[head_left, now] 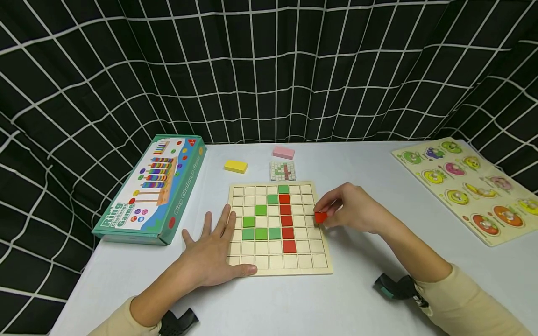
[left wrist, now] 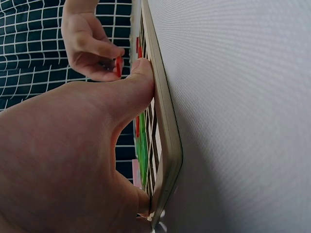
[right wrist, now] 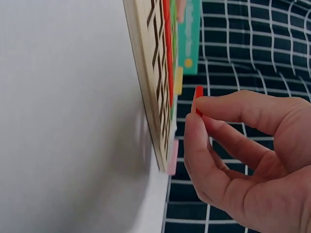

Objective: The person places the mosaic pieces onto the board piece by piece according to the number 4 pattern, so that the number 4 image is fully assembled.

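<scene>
A wooden grid board (head_left: 269, 266) lies flat at the middle of the table, with several green tiles (head_left: 261, 210) in a stepped line and row and a column of red tiles (head_left: 286, 220) set in its squares. My left hand (head_left: 210, 259) rests with spread fingers on the board's left edge, thumb on the front rim. Between thumb and fingertips, my right hand (head_left: 357, 207) pinches a loose red square tile (head_left: 321, 218) over the board's right edge. In the right wrist view that red tile (right wrist: 198, 99) stands on edge, raised off the board.
Behind the board lie a small pattern card (head_left: 282, 171), a yellow block (head_left: 236, 166) and a pink block (head_left: 283, 152). A ring game box (head_left: 151, 186) sits at the left. At the right is a fruit puzzle board (head_left: 470, 186). A black grid curtain (head_left: 277, 70) surrounds the table.
</scene>
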Demonstrator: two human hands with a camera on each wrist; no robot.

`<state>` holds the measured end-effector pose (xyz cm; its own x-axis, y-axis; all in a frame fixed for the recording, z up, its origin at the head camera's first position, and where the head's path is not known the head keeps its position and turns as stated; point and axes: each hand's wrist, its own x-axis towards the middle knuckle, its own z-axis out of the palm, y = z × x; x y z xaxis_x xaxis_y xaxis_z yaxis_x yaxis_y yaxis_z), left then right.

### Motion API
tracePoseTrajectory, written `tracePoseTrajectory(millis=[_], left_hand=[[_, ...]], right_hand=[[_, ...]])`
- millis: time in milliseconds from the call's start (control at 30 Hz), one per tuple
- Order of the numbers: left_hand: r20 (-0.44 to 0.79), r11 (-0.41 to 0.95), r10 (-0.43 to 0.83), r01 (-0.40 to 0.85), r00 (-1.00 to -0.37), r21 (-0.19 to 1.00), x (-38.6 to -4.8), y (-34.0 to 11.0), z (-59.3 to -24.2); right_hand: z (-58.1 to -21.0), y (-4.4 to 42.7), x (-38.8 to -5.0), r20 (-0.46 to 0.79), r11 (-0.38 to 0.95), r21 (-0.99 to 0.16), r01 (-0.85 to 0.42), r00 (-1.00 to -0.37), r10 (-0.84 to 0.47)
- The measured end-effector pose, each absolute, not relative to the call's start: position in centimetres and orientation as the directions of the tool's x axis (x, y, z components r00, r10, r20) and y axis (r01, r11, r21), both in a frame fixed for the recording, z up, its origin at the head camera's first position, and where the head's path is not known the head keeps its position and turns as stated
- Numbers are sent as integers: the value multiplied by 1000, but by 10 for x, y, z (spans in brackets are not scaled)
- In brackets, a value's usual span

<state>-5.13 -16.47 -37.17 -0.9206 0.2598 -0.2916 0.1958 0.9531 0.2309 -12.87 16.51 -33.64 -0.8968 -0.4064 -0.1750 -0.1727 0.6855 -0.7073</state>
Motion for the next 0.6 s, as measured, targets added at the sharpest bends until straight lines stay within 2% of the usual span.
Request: tracePoseTrajectory(millis=[600], left_hand=[[-285,954,260,200,-923,224,-51,-165,-372]], right_hand=[[-343,129,-98,-191,662,-710,-241,-839,-510]])
